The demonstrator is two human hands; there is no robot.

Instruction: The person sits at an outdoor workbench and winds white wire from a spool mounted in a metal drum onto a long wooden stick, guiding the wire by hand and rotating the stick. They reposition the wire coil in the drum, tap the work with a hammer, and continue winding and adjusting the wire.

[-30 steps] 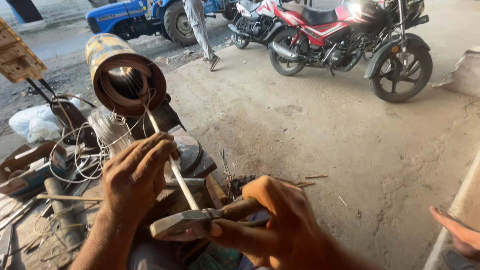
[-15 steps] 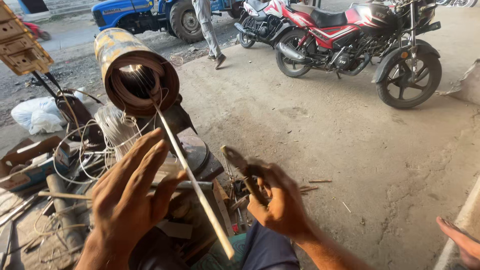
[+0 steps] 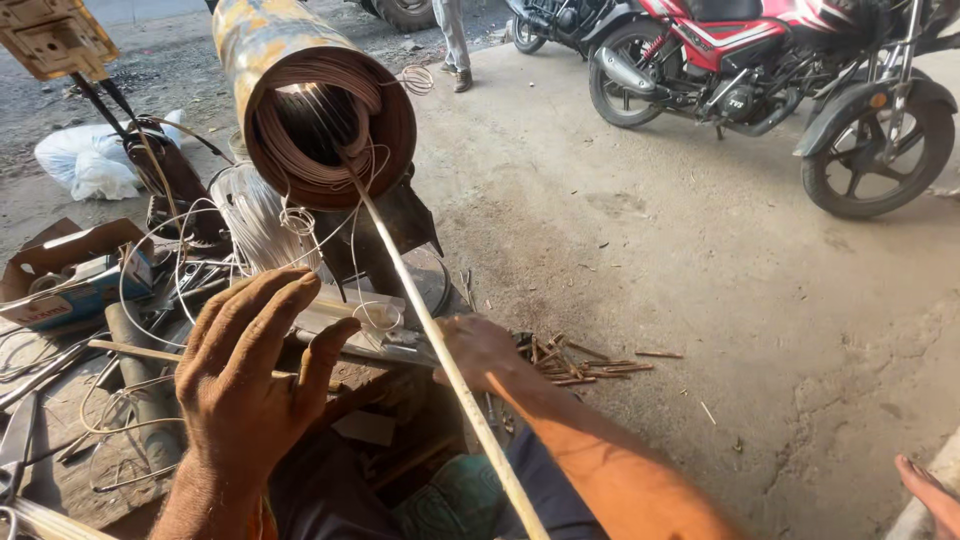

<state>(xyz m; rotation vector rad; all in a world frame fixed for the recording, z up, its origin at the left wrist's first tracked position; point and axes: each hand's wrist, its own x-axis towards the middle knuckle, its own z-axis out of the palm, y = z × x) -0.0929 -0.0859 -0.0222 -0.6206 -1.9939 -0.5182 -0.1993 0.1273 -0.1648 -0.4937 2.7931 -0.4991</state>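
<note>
A rusty cylindrical motor stator (image 3: 262, 40) lies on its side at upper left, its open end lined with copper windings (image 3: 385, 135). A long pale strip (image 3: 440, 355) runs from inside that bore down to the bottom edge. My left hand (image 3: 250, 385) is raised with fingers spread, holding nothing, just left of the strip. My right hand (image 3: 480, 350) reaches down behind the strip toward the cluttered work surface. Its fingers are hidden, so I cannot tell what it holds.
A bundle of white wire (image 3: 255, 215) and loose wire loops lie under the stator. Short brown sticks (image 3: 570, 362) are scattered on the dirt. A red motorcycle (image 3: 760, 60) stands at upper right, another person's legs (image 3: 450, 35) at top, a bare foot (image 3: 930, 490) at lower right, a cardboard box (image 3: 70, 265) at left.
My left hand let go of the strip and opened. My right hand, which held a plier-like tool, dropped lower toward the work surface. The view moved closer to the stator.
</note>
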